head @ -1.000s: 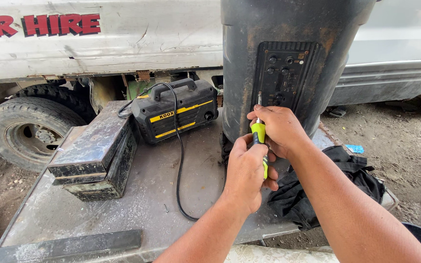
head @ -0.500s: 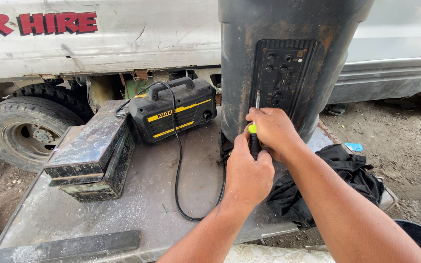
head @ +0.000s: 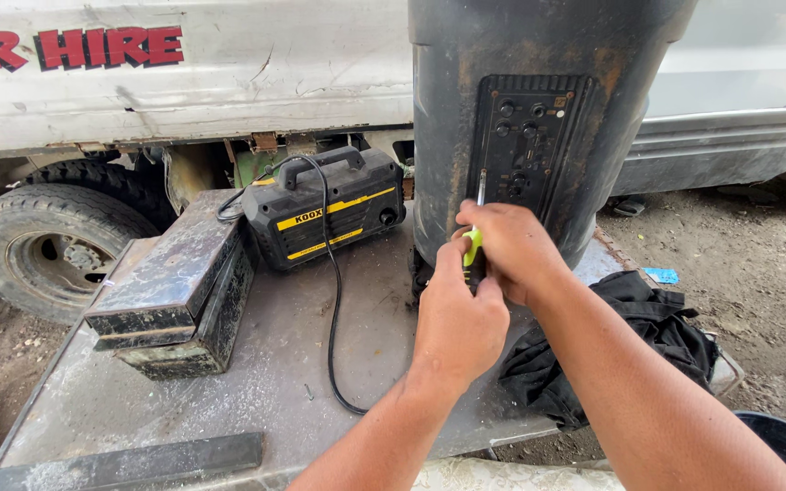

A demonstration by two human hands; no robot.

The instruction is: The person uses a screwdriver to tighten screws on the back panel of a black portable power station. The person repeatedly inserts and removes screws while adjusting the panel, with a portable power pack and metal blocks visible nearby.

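Both my hands hold a screwdriver [head: 474, 247] with a yellow-green and black handle. My left hand [head: 458, 314] wraps the lower part of the handle and my right hand [head: 513, 250] grips its upper part. The thin metal shaft points up, its tip at the left edge of a black control panel [head: 528, 145] with several knobs, set into a tall dark rusty speaker cabinet [head: 448, 109]. The cabinet stands on a grey metal table [head: 284, 364].
A black and yellow machine [head: 325, 214] with a handle and a black cable [head: 334, 309] sits left of the cabinet. Two stacked dark metal boxes [head: 175, 295] lie further left. Black cloth [head: 620, 341] lies at the table's right. A white truck body [head: 193, 73] and tyre [head: 43, 250] stand behind.
My hands have lifted the screwdriver a little toward the panel's left edge, and my left hand has closed more tightly under my right. The view has shifted slightly.
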